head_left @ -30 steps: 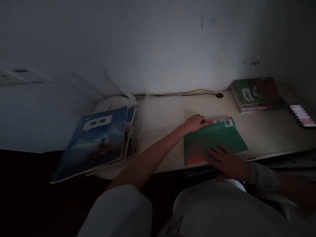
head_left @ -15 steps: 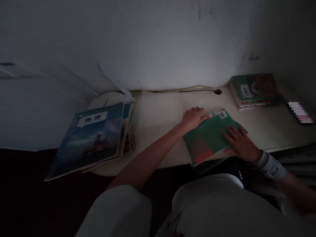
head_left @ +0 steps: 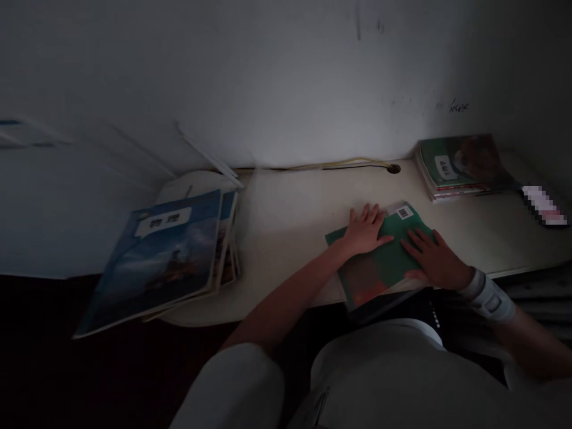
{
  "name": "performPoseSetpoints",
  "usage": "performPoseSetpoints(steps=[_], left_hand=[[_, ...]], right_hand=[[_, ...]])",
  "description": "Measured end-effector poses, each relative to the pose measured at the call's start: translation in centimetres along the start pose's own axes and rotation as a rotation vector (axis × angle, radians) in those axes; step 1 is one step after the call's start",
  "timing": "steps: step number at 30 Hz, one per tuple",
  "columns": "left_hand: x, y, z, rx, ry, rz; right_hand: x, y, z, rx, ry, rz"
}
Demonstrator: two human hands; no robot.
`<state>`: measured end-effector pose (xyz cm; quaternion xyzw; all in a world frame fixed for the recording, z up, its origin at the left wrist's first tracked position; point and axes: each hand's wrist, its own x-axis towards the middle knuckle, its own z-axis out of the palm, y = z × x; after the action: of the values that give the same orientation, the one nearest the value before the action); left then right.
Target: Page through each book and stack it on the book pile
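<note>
A green book [head_left: 393, 250] with a barcode label near its far corner lies flat at the front edge of the pale desk [head_left: 286, 220]. On its left part rests my left hand [head_left: 364, 231], fingers stretched out and spread. My right hand [head_left: 435, 259], with a pale band [head_left: 489, 301] on its wrist, lies open on the book's right side. Both palms face down on the cover. Something dark sticks out under the book's near edge.
Blue-covered books [head_left: 174, 256] are stacked at the left, jutting past the desk edge. Another book stack [head_left: 460, 167] sits at the back right, beside a phone [head_left: 543, 205]. Along the wall run cables [head_left: 330, 165] into a round hole [head_left: 394, 168]. White strips [head_left: 210, 155] lean at the back left.
My left hand has moved from the book's far left edge onto its cover and spread flat. The cover's left part now lies flatter. My right hand has stayed nearly still.
</note>
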<state>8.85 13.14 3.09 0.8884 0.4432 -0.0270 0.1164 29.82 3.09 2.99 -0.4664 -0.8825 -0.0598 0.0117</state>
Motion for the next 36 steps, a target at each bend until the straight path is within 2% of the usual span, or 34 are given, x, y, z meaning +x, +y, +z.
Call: performPoseSetpoints(steps=[3, 7, 10, 12, 14, 16, 19, 21, 26, 28, 31, 34, 36], left_hand=[[0.7, 1.2, -0.8, 0.018, 0.078, 0.048], [1.1, 1.9, 0.4, 0.021, 0.051, 0.081], [0.8, 0.9, 1.2, -0.037, 0.069, 0.076], [0.6, -0.6, 0.8, -0.118, 0.135, -0.009], [0.5, -2.2, -0.2, -0.198, 0.151, -0.116], [0.2, -3.8, -1.3, -0.257, 0.051, -0.151], [-0.6, -5.1, -2.2, -0.321, -0.171, -0.065], [-1.4, -5.3, -2.0, -0.383, -0.194, -0.016], [-4.3, -4.5, -1.1, -0.79, -0.12, -0.024], [-5.5, -4.5, -1.4, -0.966, -0.068, -0.026], [-6.8, -5.0, -2.6, -1.129, 0.114, -0.011], [-7.4, -5.8, -4.0, -1.148, 0.314, 0.007], [-7.3, -5.9, -4.6, -1.109, 0.43, 0.039]], right_hand=[[1.2, 0.3, -1.6, 0.001, -0.001, -0.036], [1.4, 0.1, -1.4, 0.021, -0.055, -0.096], [0.3, -0.8, -0.3, 0.021, -0.038, -0.11], [-0.5, -1.6, 0.3, 0.044, -0.004, -0.139], [-1.1, -2.5, 1.0, 0.076, 0.023, -0.153], [-1.7, -3.2, 1.8, 0.104, 0.031, -0.159], [-2.9, -4.1, 2.8, 0.126, 0.032, -0.159], [-3.8, -4.7, 3.2, 0.134, 0.035, -0.143], [-4.8, -5.2, 2.8, 0.229, 0.07, -0.107], [-4.4, -4.4, 1.5, 0.349, 0.193, -0.116], [-2.9, -2.4, -1.6, 0.629, 0.452, -0.06], [-0.3, 0.2, -4.7, 0.884, 0.653, 0.179], [1.7, 1.8, -5.6, 0.998, 0.746, 0.271]])
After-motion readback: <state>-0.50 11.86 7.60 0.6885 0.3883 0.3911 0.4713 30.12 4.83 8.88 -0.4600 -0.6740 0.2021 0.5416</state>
